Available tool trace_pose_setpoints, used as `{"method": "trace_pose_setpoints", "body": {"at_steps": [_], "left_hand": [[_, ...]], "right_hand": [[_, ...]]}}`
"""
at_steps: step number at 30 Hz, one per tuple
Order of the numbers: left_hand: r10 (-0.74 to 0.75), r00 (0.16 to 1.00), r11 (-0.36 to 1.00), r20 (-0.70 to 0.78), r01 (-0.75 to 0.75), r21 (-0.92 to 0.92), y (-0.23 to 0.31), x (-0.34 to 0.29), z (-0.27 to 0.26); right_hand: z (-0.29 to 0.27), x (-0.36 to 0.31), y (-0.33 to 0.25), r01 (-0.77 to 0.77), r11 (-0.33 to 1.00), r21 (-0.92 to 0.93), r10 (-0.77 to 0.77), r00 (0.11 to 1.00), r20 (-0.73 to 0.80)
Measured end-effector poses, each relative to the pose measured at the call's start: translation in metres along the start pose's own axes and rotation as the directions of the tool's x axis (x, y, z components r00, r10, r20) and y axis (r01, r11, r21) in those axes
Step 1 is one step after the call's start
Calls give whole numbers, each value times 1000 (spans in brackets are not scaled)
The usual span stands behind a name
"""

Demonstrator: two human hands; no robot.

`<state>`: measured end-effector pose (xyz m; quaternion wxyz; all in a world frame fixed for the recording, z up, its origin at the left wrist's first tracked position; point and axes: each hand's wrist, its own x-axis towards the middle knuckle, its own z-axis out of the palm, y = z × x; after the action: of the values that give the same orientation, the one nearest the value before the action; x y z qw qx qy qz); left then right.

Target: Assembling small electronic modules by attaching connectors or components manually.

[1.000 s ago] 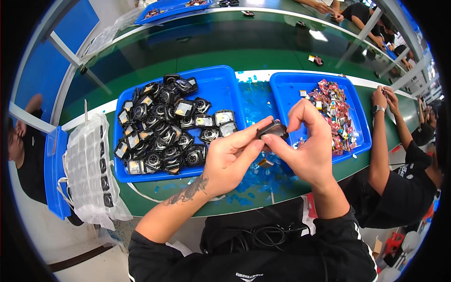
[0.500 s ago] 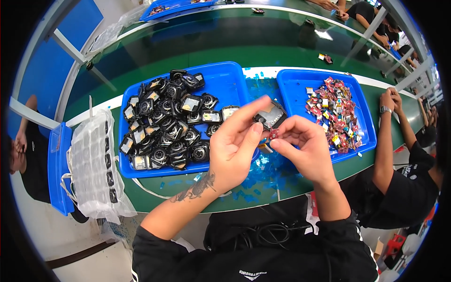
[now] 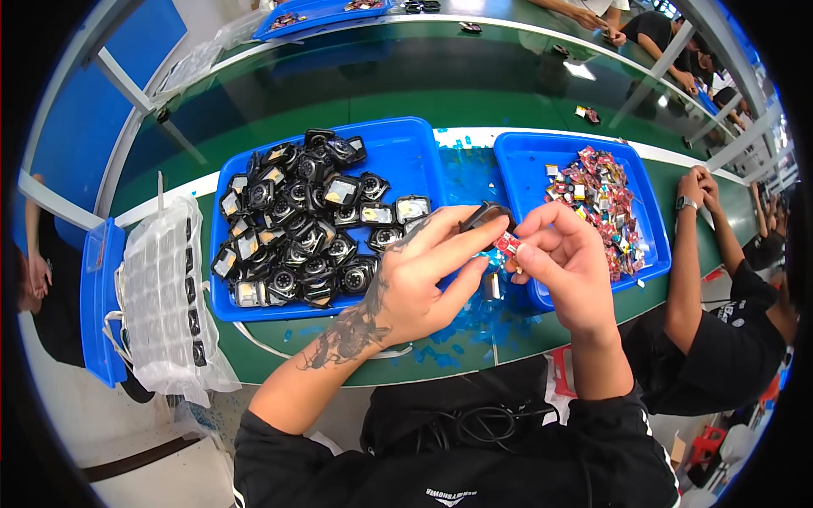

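Note:
My left hand is turned with its back up, its fingers closed on a black watch case seen nearly edge-on. Between the thumb and fingers of my right hand is a small red circuit board, right beside the case; whether the two still join is hidden by my fingers. Just below them shows a small silver and dark piece; I cannot tell if it hangs or lies on the table. Left of my hands, several black watch cases are heaped in a blue tray.
At the right, a second blue tray bears a pile of red boards and small parts. Blue film scraps litter the green table. A clear plastic tray sheet stands at the left. A co-worker's hands are at the far right.
My left hand has rolled over, tipping the watch case from face-up to edge-on. My right hand has moved slightly right, and the red board now shows more fully in its fingers.

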<state>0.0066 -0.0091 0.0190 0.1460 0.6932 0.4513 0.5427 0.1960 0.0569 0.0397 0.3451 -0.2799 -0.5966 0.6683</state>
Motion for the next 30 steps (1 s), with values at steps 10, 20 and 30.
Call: {"method": "trace_pose_setpoints", "body": {"at_steps": [10,20,30], "left_hand": [[132,989,972,-73,-115,207,-5,-4,3],[126,990,969,-65,-109,220,-3,-5,5],[11,993,1000,121,-9,-22,-5,-10,9]], "right_hand": [[-7,-6,8,-48,981,187,34,996,77],[-6,-21,-3,42,982,-184,-42,999,2],[-5,-19,-8,305,824,-477,-345,939,4]]}}
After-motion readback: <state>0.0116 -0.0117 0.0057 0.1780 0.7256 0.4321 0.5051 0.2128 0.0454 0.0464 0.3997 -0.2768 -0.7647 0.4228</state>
